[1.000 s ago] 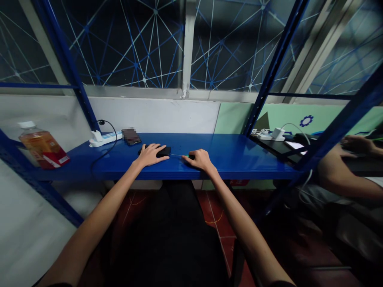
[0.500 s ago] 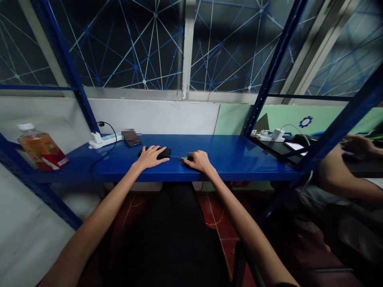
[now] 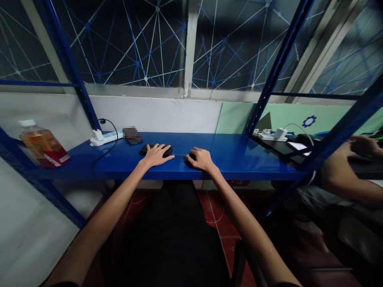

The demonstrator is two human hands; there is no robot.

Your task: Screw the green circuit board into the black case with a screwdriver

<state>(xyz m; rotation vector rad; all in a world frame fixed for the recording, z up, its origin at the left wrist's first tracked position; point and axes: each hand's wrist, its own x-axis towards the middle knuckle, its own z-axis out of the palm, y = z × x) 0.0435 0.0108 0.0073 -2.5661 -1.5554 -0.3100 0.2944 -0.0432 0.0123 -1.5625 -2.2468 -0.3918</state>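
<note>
Your left hand (image 3: pixel 156 155) shifted rightward, fingers spread, presumably bracing black case (image 3: pixel 168 152); right hand (image 3: pixel 200 159) fingers curled round thin tool (image 3: pixel 179 155).

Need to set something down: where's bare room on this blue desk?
Free: right of your right hand, up to the blue upright and back to the wall. Crowded: left end (drink bottle, power strip); around your left hand and black slab.

Dim light; faint sheen on blue desk (image 3: pixel 236 151); edges stretched, blurred.
</note>
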